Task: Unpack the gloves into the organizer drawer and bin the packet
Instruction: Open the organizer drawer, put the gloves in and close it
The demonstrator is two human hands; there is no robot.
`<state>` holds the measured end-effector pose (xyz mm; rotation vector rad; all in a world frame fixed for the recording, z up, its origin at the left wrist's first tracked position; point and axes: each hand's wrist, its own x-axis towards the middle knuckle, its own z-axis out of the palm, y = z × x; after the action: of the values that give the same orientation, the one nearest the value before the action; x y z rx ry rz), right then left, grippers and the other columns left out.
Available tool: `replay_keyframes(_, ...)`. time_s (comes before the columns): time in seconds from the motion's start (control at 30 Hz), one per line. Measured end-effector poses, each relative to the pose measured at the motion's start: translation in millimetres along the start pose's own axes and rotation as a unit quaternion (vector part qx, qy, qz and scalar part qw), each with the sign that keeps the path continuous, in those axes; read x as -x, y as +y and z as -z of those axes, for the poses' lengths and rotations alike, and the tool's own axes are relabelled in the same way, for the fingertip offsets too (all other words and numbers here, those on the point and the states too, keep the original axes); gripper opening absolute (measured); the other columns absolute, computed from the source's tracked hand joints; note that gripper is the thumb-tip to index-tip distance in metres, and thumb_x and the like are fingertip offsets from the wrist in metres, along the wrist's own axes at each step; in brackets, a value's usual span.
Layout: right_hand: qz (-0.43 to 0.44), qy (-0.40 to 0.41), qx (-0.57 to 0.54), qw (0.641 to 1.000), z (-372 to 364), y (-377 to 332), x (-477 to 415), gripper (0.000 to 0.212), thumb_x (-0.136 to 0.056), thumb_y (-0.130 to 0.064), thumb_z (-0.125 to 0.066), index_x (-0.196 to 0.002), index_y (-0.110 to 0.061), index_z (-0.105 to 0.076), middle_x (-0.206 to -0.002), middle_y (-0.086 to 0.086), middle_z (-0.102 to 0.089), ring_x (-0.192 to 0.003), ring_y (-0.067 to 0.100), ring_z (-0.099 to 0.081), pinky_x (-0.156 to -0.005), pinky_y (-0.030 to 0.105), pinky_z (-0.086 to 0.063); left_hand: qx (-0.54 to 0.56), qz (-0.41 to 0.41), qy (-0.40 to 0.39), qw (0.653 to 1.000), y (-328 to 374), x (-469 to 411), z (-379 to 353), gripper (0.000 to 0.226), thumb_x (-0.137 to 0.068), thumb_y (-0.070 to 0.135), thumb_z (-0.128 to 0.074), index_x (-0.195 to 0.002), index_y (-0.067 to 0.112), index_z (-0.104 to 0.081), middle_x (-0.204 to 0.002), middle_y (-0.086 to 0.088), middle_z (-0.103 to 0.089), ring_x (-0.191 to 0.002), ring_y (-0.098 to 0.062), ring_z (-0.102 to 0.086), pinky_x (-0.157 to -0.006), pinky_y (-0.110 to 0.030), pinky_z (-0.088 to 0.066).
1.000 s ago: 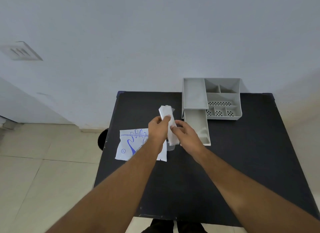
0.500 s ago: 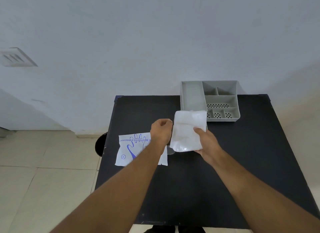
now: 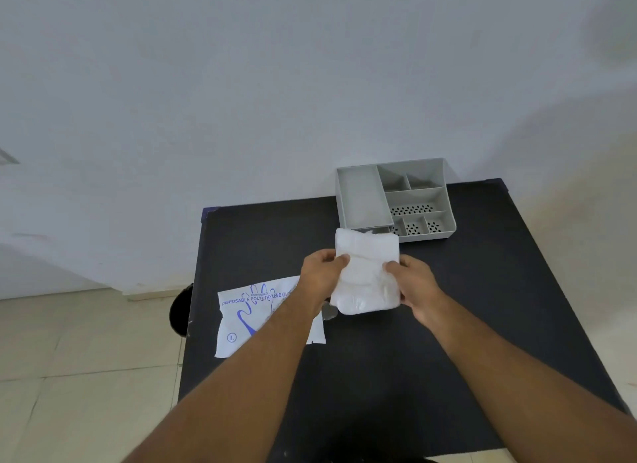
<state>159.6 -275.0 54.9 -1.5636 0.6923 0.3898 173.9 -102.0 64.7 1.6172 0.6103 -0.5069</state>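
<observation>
folded stack of translucent white plastic gloves (image 3: pixel 366 273) pinched at its side edges by left hand (image 3: pixel 320 276) and right hand (image 3: pixel 415 283), above black square table (image 3: pixel 482 307). behind, grey plastic compartment organizer (image 3: pixel 396 197). flat white printed packet (image 3: pixel 255 321) overhanging table's left edge, bare tabletop right.

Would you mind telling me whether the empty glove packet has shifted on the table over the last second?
No. The packet lies at the table's left edge just as before, beside the dark bin.
</observation>
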Motion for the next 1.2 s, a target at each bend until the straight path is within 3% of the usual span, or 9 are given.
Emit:
replay_keyframes(0.1, 0.036, 0.060, 0.057, 0.996, -1, 5, -8, 0.037, -0.090, -0.010, -0.060, -0.127, -0.013, -0.059, -0.117, 0.004, -0.067, -0.100, 0.022, -0.066, -0.080, 0.040, -0.058, -0.040, -0.010, -0.016, 0.999, 3, -4, -3, 0.024, -0.096, 0.020, -0.064, -0.120, 0.017, -0.064, -0.111, -0.001, -0.067, -0.092, -0.018, -0.065, -0.075, -0.035, -0.057)
replay_keyframes(0.3, 0.075, 0.129, 0.134, 0.980, 8, 6, -24, 0.034, -0.084, -0.017, -0.071, -0.117, -0.017, -0.064, -0.101, -0.002, -0.068, -0.089, 0.019, -0.066, -0.073, 0.033, -0.055, -0.149, -0.014, -0.009, 0.989, 0, -16, -24, 0.037, -0.094, 0.009, -0.065, -0.130, 0.013, -0.062, -0.124, -0.005, -0.066, -0.110, -0.025, -0.065, -0.097, -0.039, -0.053)
replay_keyframes(0.4, 0.093, 0.128, 0.169, 0.973, 9, 8, -31, 0.031, -0.083, -0.018, -0.075, -0.112, -0.017, -0.066, -0.101, -0.002, -0.070, -0.086, 0.017, -0.067, -0.069, 0.028, -0.052, -0.208, -0.034, 0.041, 0.977, -2, -21, -32, 0.033, -0.091, 0.010, -0.065, -0.124, 0.014, -0.066, -0.117, -0.005, -0.069, -0.101, -0.024, -0.067, -0.083, -0.030, -0.054)
replay_keyframes(0.57, 0.159, 0.111, 0.224, 0.955, 10, 5, -39, 0.024, -0.081, -0.014, -0.070, -0.106, -0.019, -0.071, -0.091, -0.005, -0.070, -0.082, 0.016, -0.066, -0.069, 0.028, -0.049, -0.256, -0.055, 0.087, 0.961, 0, -22, -44, 0.024, -0.085, 0.009, -0.067, -0.108, 0.017, -0.072, -0.099, -0.001, -0.072, -0.081, -0.019, -0.066, -0.069, -0.027, -0.053)
replay_keyframes(0.7, 0.171, 0.099, 0.227, 0.954, 14, 1, -43, 0.027, -0.083, -0.014, -0.069, -0.108, -0.023, -0.070, -0.090, -0.007, -0.071, -0.080, 0.013, -0.066, -0.070, 0.027, -0.051, -0.232, -0.028, 0.124, 0.964, 3, -27, -49, 0.013, -0.083, 0.011, -0.074, -0.096, 0.014, -0.072, -0.085, 0.002, -0.066, -0.072, -0.017, -0.065, -0.064, -0.026, -0.053)
replay_keyframes(0.97, 0.154, 0.100, 0.208, 0.961, 16, -2, -46, 0.019, -0.085, -0.025, -0.071, -0.104, -0.025, -0.067, -0.082, -0.011, -0.067, -0.072, 0.006, -0.064, -0.059, 0.018, -0.044, -0.186, -0.010, 0.166, 0.968, 6, -31, -56, 0.013, -0.080, 0.015, -0.073, -0.091, 0.016, -0.067, -0.083, 0.002, -0.067, -0.066, -0.010, -0.063, -0.055, -0.023, -0.052)
replay_keyframes(1.07, 0.138, 0.114, 0.210, 0.961, 18, 0, -44, 0.021, -0.086, -0.035, -0.067, -0.106, -0.028, -0.065, -0.084, -0.011, -0.069, -0.078, 0.012, -0.066, -0.069, 0.028, -0.050, -0.156, -0.010, 0.162, 0.974, 4, -33, -56, 0.013, -0.081, 0.020, -0.070, -0.094, 0.018, -0.066, -0.086, 0.003, -0.066, -0.069, -0.008, -0.061, -0.061, -0.024, -0.053)
replay_keyframes(1.2, 0.113, 0.110, 0.184, 0.970, 15, 2, -42, 0.033, -0.081, -0.033, -0.069, -0.113, -0.029, -0.064, -0.088, -0.012, -0.069, -0.081, 0.012, -0.067, -0.076, 0.034, -0.055, -0.052, 0.018, 0.148, 0.987, 1, -34, -52, 0.011, -0.086, 0.021, -0.069, -0.097, 0.020, -0.067, -0.090, 0.003, -0.068, -0.076, -0.011, -0.064, -0.067, -0.027, -0.055)
